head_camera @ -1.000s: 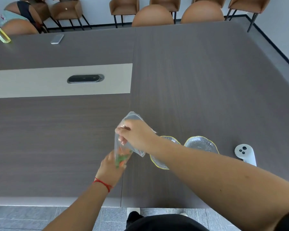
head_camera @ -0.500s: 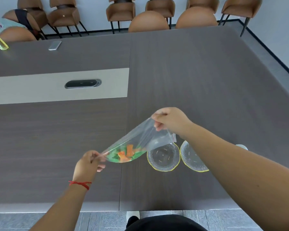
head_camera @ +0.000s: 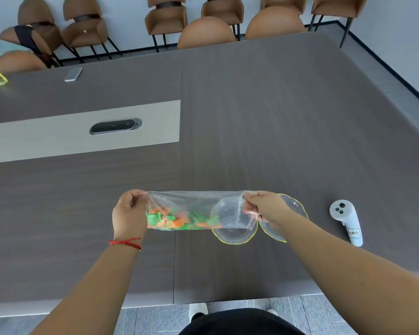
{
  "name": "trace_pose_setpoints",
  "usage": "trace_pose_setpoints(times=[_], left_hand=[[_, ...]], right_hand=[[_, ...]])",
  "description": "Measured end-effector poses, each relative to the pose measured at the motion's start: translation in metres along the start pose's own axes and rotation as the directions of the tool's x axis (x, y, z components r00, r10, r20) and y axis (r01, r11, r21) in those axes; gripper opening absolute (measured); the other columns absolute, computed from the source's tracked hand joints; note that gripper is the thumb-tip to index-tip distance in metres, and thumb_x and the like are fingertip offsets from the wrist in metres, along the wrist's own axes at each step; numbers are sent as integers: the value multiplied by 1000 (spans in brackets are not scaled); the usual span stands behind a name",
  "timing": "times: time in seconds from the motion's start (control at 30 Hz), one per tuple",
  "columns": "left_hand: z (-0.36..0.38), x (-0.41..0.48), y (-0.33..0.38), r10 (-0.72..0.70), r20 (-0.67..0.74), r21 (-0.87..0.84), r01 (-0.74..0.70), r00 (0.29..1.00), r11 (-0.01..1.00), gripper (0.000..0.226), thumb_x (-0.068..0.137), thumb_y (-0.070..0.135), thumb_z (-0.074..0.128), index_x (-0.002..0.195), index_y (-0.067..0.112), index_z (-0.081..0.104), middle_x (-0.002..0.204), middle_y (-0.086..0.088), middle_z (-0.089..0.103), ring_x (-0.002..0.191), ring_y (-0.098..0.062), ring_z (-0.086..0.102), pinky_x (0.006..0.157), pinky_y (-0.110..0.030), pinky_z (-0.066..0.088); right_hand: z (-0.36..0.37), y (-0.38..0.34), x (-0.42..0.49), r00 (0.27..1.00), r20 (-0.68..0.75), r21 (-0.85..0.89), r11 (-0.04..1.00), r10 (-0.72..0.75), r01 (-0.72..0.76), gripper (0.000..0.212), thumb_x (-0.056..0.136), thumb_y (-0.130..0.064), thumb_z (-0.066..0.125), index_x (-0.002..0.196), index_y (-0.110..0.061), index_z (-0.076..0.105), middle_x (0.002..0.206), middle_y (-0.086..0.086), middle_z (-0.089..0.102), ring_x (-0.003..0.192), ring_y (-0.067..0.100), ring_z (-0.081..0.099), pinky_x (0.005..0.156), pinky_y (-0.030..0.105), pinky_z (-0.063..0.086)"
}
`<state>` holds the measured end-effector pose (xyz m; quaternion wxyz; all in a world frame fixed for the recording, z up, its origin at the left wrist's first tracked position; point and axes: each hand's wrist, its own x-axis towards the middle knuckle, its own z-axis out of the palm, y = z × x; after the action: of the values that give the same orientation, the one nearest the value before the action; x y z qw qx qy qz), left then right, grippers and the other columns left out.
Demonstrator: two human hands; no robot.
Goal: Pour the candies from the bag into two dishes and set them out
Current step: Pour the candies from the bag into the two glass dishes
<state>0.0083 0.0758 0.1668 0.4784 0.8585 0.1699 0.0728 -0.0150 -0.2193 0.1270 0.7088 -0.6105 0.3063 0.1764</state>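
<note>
Bare desk (head_camera: 276, 117) fills the upper frame; left hand (head_camera: 130, 213) and right hand (head_camera: 264, 209) each pinch the bag (head_camera: 196, 209) above 2 dishes (head_camera: 235, 234).

Clear glossy plastic bag (head_camera: 198, 204); matt wood-grain table (head_camera: 264, 122); clear glass-like dishes (head_camera: 232, 235).

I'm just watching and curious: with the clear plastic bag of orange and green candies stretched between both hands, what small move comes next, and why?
Probably raise the left hand so the clear plastic bag tips toward its end in the right hand. The orange and green candies sit bunched at the left end, and that right end hangs over the nearer yellow-rimmed glass dish, which looks empty.
</note>
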Motion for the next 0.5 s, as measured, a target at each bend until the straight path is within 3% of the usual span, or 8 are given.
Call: trace_pose_setpoints(times=[0.2, 0.3, 0.5], left_hand=[[6, 5, 2, -23, 49, -16, 24, 999, 1000, 16, 89, 19, 55, 79, 28, 63, 81, 9, 62, 80, -17, 55, 70, -27, 45], [7, 5, 6, -14, 58, -18, 15, 998, 1000, 15, 89, 17, 55, 81, 26, 64, 78, 9, 62, 74, -19, 55, 71, -31, 46], [5, -3, 18, 61, 35, -6, -61, 998, 998, 10, 90, 17, 56, 88, 21, 65, 79, 14, 60, 73, -3, 54, 64, -13, 41]], right_hand=[[0, 14, 1, 1000, -25, -5, 1000, 14, -14, 23, 96, -16, 57, 74, -12, 62, 71, 4, 60, 46, 2, 63, 44, 12, 47], [0, 16, 3, 999, -48, 9, 1000, 13, -12, 21, 96, -16, 58, 75, -12, 62, 71, 4, 60, 44, -1, 62, 41, 10, 45], [-2, 17, 8, 996, -88, 13, 1000, 10, -9, 9, 94, -17, 62, 88, -10, 64, 72, 2, 64, 45, 0, 63, 42, 12, 46]])
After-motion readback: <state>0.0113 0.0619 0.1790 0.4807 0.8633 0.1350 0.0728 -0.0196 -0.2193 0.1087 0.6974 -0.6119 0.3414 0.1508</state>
